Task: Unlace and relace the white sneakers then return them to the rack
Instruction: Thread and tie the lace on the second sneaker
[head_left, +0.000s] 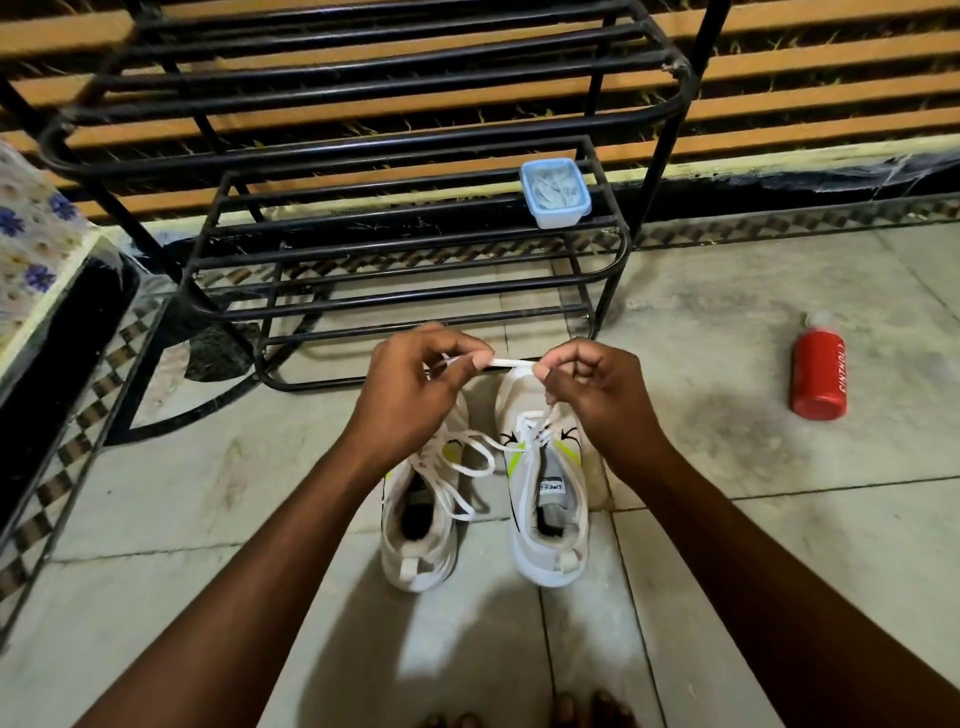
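Two white sneakers with yellow-green accents stand side by side on the tiled floor, toes toward the rack. Loose lace loops lie across the left sneaker (418, 525). Over the toe of the right sneaker (550, 499), both hands hold a white lace (506, 362) stretched between them. My left hand (415, 387) pinches one end with curled fingers. My right hand (597, 387) pinches the other part, from which the lace runs down into the eyelets. The black metal shoe rack (405, 244) stands just beyond the shoes.
A small blue-rimmed plastic container (555, 193) sits on the rack's low shelf at the right. A red bottle (820, 371) lies on the floor to the right. A floral-covered surface (36, 244) edges the left side. My toes (524, 714) show at the bottom.
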